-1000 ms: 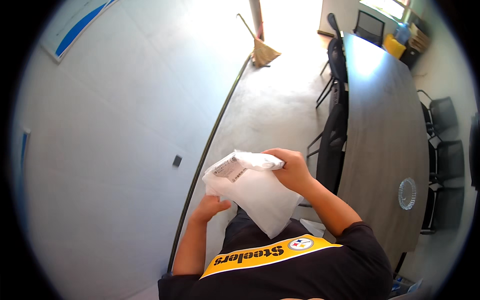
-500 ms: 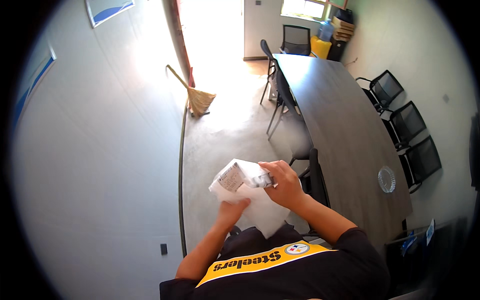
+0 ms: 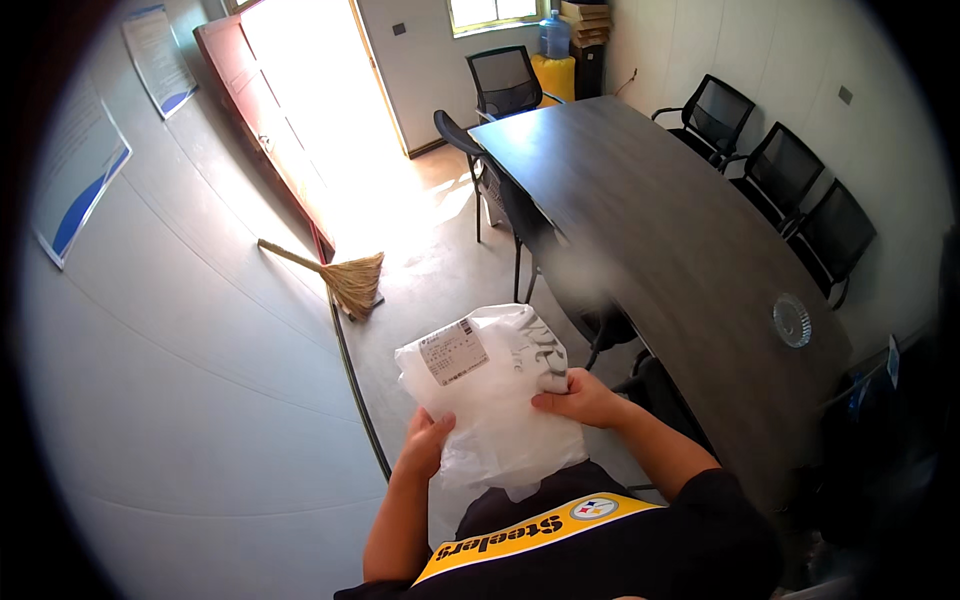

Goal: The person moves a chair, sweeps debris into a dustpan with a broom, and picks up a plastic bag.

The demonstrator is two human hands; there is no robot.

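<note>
A white translucent plastic bag (image 3: 500, 425) is held up in front of my body, spread between both hands. A printed paper label (image 3: 455, 352) sits on its upper left, and large grey lettering runs along its upper right. My left hand (image 3: 426, 440) grips the bag's left side, thumb on the near face and fingers behind it. On the opposite edge my right hand (image 3: 582, 398) pinches the bag in the same way. Whatever the bag contains, if anything, cannot be made out.
A long dark table (image 3: 680, 240) stretches away on the right, with a glass ashtray (image 3: 791, 320) on it. Black mesh chairs (image 3: 785, 165) line both sides. A straw broom (image 3: 350, 282) leans at the left wall near an open red door (image 3: 265, 125). A blue water bottle (image 3: 553, 36) stands far back.
The bag has been spread out flatter, its label and lettering now facing me. My right hand has moved down from the top to the right edge. My view has turned rightward.
</note>
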